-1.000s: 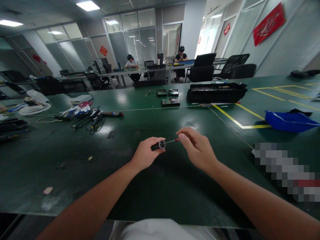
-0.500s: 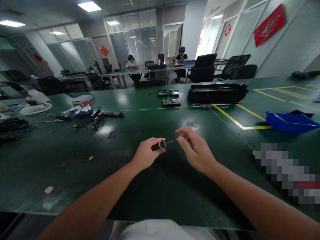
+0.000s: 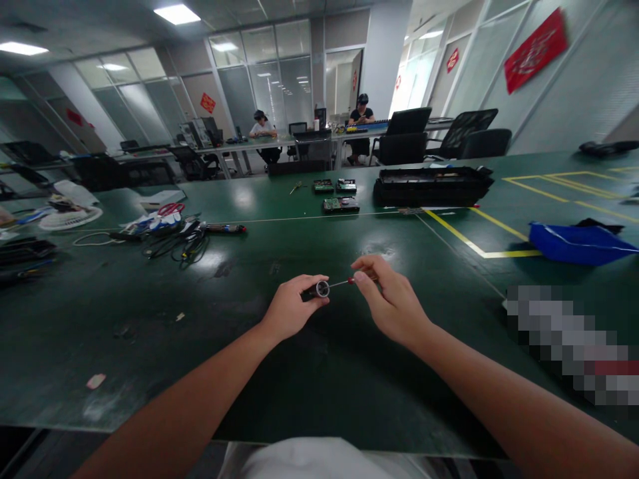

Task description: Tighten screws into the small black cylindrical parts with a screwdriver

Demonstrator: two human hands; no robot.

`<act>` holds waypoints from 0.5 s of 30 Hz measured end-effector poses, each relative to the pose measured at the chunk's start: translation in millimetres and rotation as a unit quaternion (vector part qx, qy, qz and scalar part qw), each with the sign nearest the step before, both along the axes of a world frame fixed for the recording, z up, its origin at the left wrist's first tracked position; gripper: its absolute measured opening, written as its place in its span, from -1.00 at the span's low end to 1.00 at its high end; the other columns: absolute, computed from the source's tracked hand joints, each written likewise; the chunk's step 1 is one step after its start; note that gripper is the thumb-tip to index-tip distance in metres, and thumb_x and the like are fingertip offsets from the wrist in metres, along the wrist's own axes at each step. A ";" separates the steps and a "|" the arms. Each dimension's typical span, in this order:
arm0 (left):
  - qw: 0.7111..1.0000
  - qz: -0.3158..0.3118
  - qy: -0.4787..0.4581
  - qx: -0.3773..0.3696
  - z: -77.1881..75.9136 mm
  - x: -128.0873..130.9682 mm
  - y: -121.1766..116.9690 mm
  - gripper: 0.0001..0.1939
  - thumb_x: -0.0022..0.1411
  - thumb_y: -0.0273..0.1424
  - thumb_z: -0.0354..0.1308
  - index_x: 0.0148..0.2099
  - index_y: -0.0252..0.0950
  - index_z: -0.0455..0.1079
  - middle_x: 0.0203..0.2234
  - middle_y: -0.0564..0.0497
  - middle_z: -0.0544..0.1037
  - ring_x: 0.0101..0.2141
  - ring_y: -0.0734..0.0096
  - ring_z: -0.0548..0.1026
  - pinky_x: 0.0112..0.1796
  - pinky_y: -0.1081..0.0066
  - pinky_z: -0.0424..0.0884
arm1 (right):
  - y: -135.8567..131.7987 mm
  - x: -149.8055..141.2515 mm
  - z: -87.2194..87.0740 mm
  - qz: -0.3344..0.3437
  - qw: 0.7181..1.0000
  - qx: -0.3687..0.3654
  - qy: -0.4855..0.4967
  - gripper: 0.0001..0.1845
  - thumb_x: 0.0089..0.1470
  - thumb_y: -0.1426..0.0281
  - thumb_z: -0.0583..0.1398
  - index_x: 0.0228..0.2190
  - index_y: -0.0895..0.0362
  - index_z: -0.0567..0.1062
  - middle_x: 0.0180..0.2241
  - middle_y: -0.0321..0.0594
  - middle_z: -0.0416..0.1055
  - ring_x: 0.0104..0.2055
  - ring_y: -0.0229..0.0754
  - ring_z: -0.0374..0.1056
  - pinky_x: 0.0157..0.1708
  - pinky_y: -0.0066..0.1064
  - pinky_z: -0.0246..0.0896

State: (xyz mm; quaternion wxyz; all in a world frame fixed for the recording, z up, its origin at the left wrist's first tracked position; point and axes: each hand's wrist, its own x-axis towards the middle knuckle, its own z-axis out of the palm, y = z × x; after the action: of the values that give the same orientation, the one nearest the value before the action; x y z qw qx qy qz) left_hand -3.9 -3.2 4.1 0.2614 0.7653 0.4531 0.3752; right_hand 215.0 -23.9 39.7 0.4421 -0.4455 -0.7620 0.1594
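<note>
Between the thumb and fingers of my left hand [image 3: 293, 305] is a small dark cylindrical part [image 3: 321, 289], its pale-rimmed round end turned to the right. My right hand [image 3: 394, 293] is closed around the handle of a screwdriver [image 3: 351, 281], which has a red collar and a thin metal shaft. The shaft points left, and its tip meets the round end of the cylinder; how deep it reaches inside cannot be made out. Both hands are above the green table [image 3: 279, 379]. My right fingers cover most of the handle.
Several green circuit-board drives [image 3: 341, 204] lie ahead, beside a long black housing [image 3: 433, 187]. Cables and tools [image 3: 192, 233] are heaped at left. A blue bag-like item [image 3: 579, 243] and a pixelated object [image 3: 564, 339] lie right. Two people [image 3: 362, 114] sit at a far desk.
My right fingers have shifted slightly around the screwdriver's handle, with less of it showing. The shaft and the cylinder keep nearly the same place. The whole view has moved a little.
</note>
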 end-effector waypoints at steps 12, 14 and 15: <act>1.000 -0.002 0.001 -0.007 0.6 -0.1 -1.9 -0.58 0.17 -0.47 0.34 0.09 -0.13 0.51 -0.02 0.00 0.58 0.01 0.23 0.51 0.10 0.23 0.37 | 0.8 -2.2 -4.4 0.004 0.996 -0.045 0.078 -0.83 0.32 0.26 0.08 -0.17 0.07 0.41 -0.34 -0.25 0.45 -0.32 -0.16 0.40 -0.32 -0.31 0.24; 1.000 0.003 0.002 -0.005 0.2 0.8 -1.8 -0.57 0.17 -0.49 0.34 0.09 -0.14 0.51 -0.02 0.01 0.58 0.02 0.23 0.51 0.10 0.23 0.37 | 2.8 -3.9 -5.9 0.002 0.992 -0.068 0.103 -0.79 0.33 0.23 0.07 -0.22 0.06 0.43 -0.38 -0.25 0.44 -0.33 -0.16 0.38 -0.32 -0.31 0.23; 1.000 0.005 0.001 0.000 0.0 1.3 -1.6 -0.57 0.17 -0.50 0.34 0.09 -0.15 0.51 -0.02 0.00 0.58 0.02 0.24 0.51 0.10 0.23 0.37 | 4.9 -4.5 -6.8 -0.002 0.989 -0.081 0.125 -0.78 0.32 0.22 0.07 -0.24 0.06 0.44 -0.39 -0.26 0.43 -0.34 -0.17 0.37 -0.32 -0.30 0.23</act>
State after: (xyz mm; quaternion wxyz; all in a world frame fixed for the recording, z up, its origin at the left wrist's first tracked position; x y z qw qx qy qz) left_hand -2.6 -4.8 4.1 0.2594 0.7635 0.4572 0.3752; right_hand 210.5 -19.0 32.9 0.4972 -0.4580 -0.6842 0.2738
